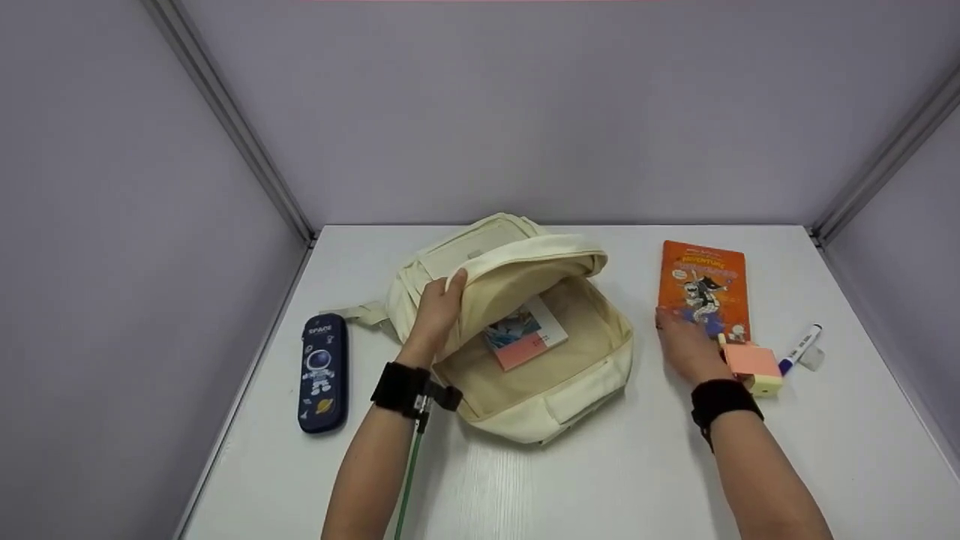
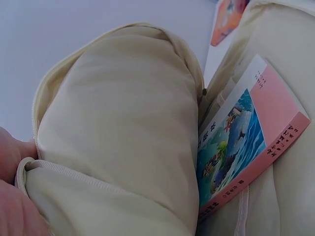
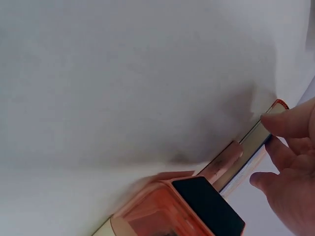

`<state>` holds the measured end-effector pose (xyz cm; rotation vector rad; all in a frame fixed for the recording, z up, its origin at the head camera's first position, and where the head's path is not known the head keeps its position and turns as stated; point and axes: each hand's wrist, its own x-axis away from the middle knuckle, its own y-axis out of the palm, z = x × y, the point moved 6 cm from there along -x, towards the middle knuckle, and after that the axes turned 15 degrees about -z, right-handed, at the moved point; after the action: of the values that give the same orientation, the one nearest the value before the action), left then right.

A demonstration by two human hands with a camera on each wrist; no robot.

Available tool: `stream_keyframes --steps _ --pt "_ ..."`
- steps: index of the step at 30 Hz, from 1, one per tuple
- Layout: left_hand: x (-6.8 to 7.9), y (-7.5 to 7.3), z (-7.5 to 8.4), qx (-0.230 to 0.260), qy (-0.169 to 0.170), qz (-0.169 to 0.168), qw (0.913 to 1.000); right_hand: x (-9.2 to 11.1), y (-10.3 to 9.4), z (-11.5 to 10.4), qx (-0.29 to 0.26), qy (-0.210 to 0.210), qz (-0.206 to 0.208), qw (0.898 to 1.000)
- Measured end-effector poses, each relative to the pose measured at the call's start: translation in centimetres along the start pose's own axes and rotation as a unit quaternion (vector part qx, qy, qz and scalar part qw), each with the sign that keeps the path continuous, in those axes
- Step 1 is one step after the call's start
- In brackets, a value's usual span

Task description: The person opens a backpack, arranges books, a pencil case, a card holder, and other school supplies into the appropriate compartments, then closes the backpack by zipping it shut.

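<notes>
The left hand's [image 1: 436,311] fingers grip the raised flap [image 1: 517,289] of the cream backpack [image 1: 517,421], by the desk's [image 1: 585,495] far edge; the right hand's [image 1: 690,349] touch the orange book [image 1: 724,289] towards the far right corner, whether pinching I cannot tell

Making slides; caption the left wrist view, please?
Left hand holds open a cream fabric backpack with a pink-and-blue paperback book inside.

Backpack [image 1: 525,279], case [image 1: 324,373], marker [image 1: 800,349] on white table [image 1: 622,480]
</notes>
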<state>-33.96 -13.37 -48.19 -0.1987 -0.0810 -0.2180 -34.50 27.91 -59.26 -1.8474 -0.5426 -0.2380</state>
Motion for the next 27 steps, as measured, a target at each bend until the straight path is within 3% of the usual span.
stream_keyframes --steps 4,10,19,23,27 --pt "0.1 0.1 -0.1 0.012 0.008 -0.008 0.9999 0.0 0.8 -0.7 -0.004 -0.006 -0.013 1.0" --pt "0.2 0.1 -0.1 0.0 0.01 -0.002 0.9999 0.6 1.7 -2.3 0.001 -0.055 0.01 0.998" --pt "0.3 0.3 0.0 0.002 0.003 0.004 1.0 1.8 2.7 -4.3 0.016 -0.091 0.036 0.995" --pt "0.2 0.2 0.0 -0.008 0.002 0.009 0.9999 2.5 2.5 -4.8 0.008 -0.096 0.028 0.995" --pt "0.1 0.1 0.2 -0.024 0.001 0.017 0.9996 2.8 2.0 -4.6 -0.037 -0.094 0.002 0.995"
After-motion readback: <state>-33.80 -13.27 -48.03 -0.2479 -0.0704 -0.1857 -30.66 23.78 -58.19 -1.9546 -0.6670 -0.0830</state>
